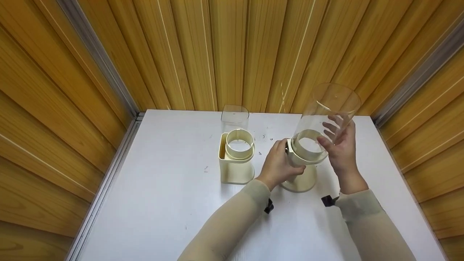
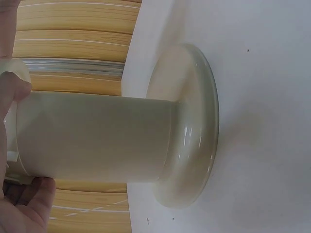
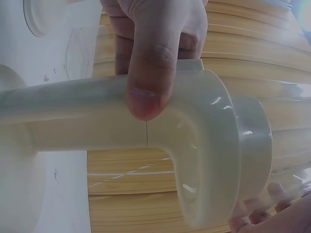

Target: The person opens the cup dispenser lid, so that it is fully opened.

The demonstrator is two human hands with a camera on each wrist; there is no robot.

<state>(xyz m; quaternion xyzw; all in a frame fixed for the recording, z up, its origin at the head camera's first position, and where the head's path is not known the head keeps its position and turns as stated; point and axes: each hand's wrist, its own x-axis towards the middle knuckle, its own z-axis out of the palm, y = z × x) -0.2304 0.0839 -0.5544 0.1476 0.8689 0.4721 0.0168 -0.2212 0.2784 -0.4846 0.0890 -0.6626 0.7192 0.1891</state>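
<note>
My left hand (image 1: 277,163) grips a cream plastic stand (image 1: 301,183) just below its ring-shaped collar. In the left wrist view the stand's thick column (image 2: 97,138) runs down to a round flared base (image 2: 194,141) at the white tabletop. A clear open cylinder (image 1: 326,105) leans slightly right with its lower end at the collar. My right hand (image 1: 342,148) holds this cylinder from the right side, thumb in front and fingers seen through the clear wall. In the right wrist view, the left thumb (image 3: 148,92) presses on the stand's neck.
Left of the hands stands a second cream stand (image 1: 237,172) with a round collar and a side pocket. A clear container (image 1: 235,114) is behind it at the back edge of the white table (image 1: 163,199). Wood-patterned walls (image 1: 228,54) enclose the back and sides.
</note>
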